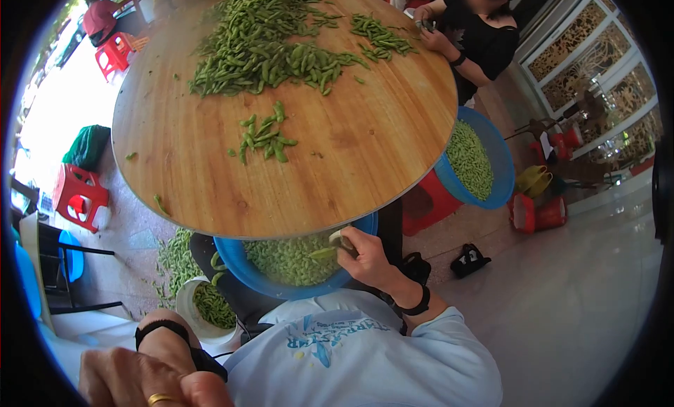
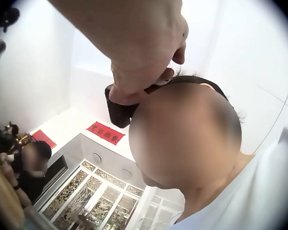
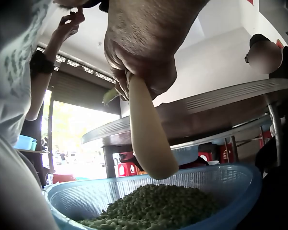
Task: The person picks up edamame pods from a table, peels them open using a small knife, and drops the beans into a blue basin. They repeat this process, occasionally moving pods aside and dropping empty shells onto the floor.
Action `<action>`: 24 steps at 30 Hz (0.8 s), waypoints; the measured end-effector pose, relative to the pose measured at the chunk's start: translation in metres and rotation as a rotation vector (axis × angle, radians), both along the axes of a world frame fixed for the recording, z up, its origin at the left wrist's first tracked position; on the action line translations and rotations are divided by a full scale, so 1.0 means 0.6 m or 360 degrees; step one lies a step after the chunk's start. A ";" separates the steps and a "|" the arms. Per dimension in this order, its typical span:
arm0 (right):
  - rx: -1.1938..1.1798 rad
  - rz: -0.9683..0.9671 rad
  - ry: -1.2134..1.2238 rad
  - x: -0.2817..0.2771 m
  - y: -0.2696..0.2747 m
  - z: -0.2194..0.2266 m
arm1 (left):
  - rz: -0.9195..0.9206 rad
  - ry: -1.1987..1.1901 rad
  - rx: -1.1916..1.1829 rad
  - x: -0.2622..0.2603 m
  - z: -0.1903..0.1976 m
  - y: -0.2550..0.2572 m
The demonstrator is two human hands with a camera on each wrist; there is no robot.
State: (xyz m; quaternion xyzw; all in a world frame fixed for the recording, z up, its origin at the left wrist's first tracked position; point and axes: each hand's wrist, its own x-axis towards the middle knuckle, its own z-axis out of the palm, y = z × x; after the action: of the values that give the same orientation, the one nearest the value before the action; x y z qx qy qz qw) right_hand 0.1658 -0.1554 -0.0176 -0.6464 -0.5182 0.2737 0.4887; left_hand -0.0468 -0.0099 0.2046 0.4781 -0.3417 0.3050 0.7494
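Note:
My right hand (image 1: 368,259) grips a pale, smooth, elongated object (image 3: 149,136) and a green pod (image 1: 324,253), over a blue basket (image 1: 235,272) of shelled green beans (image 1: 291,258). In the right wrist view, the pale object's rounded end hangs above the basket. My left hand (image 2: 149,57) is raised beside my head, bent fingers at a black device (image 2: 119,109) on the forehead; whether they hold it is unclear. In the head view that hand (image 1: 151,379), wearing a ring, is large at the lower left.
A round wooden table (image 1: 337,154) carries a large heap of green pods (image 1: 260,42) and smaller groups. A white bucket (image 1: 184,302) of pods stands lower left. Another blue basket (image 1: 495,189) of beans is at the right, near a seated person (image 1: 484,31). Red stools (image 1: 78,196) stand around.

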 end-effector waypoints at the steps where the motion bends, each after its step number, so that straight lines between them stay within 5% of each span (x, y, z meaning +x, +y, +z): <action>1: -0.0004 0.0014 0.0009 -0.002 0.002 -0.001 | -0.0294 0.0026 0.0041 0.007 0.000 0.014; 3: 0.0001 0.0004 -0.0003 0.000 0.001 -0.002 | -0.0618 0.0040 0.0095 0.006 -0.007 0.031; 7: 0.0108 0.0009 -0.0006 -0.001 0.009 0.008 | -0.0424 0.0013 -0.0143 0.017 -0.012 0.003; 11: 0.0130 -0.0031 0.0087 -0.007 0.009 0.016 | 0.1594 0.0858 0.0890 0.030 -0.123 -0.002; 12: 0.0153 -0.0039 0.0115 -0.011 0.013 0.020 | 0.1695 0.0944 0.1349 0.051 -0.160 0.001; 13: 0.0172 -0.0012 0.0139 -0.019 0.018 0.020 | 0.1678 0.1024 0.1479 0.064 -0.204 -0.012; 15: 0.0306 -0.0053 0.0092 -0.028 0.024 0.022 | 0.1509 0.1171 0.1143 0.074 -0.284 -0.034; 20: 0.0272 0.0093 0.0047 -0.042 0.033 0.029 | 0.1390 0.1496 0.0821 0.047 -0.296 -0.030; 24: 0.0169 0.0307 -0.0227 -0.027 0.035 0.016 | 0.1918 0.1662 0.1864 -0.016 -0.254 0.040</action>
State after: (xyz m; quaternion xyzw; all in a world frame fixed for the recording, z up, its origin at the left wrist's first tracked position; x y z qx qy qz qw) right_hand 0.1496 -0.1341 -0.0079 -0.5846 -0.6251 0.2448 0.4556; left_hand -0.0564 0.0143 0.0522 0.9417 0.2354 0.1690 0.1708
